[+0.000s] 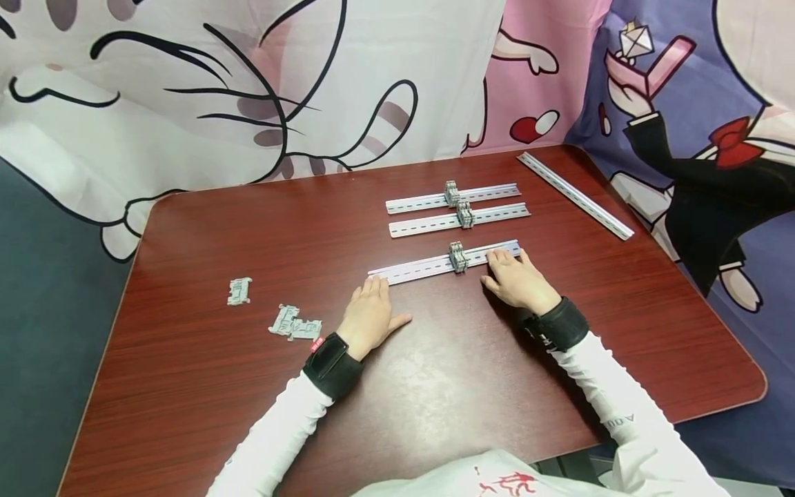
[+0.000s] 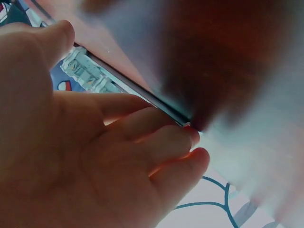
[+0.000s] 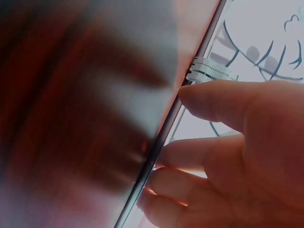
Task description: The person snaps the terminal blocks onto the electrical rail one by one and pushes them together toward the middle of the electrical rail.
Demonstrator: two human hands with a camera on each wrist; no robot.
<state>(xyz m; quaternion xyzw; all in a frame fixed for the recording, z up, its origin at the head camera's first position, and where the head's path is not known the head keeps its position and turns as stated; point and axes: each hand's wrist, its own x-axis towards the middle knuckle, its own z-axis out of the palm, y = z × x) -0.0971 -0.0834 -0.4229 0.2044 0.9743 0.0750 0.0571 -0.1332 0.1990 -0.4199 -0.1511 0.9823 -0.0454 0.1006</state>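
Note:
The nearest slotted metal DIN rail [image 1: 416, 269] lies on the table, with a cluster of grey terminal blocks [image 1: 457, 257] clipped on it right of its middle. My left hand [image 1: 370, 314] touches the rail's left end with extended fingertips, its thumb spread away. At the other end, the fingers of my right hand [image 1: 520, 281] rest on the rail, the thumb apart on the near side. Both wrist views show the fingers along the rail edge. The terminal blocks appear behind my left hand [image 2: 95, 156] and beyond the thumb of my right hand [image 3: 256, 123].
Two more rails [image 1: 422, 202] [image 1: 425, 226] with terminal blocks lie farther back. A bare rail [image 1: 577, 197] slants at the far right. Loose grey terminal pieces [image 1: 239, 291] [image 1: 295, 324] lie at the left. A printed cloth [image 1: 373, 62] hangs behind the table.

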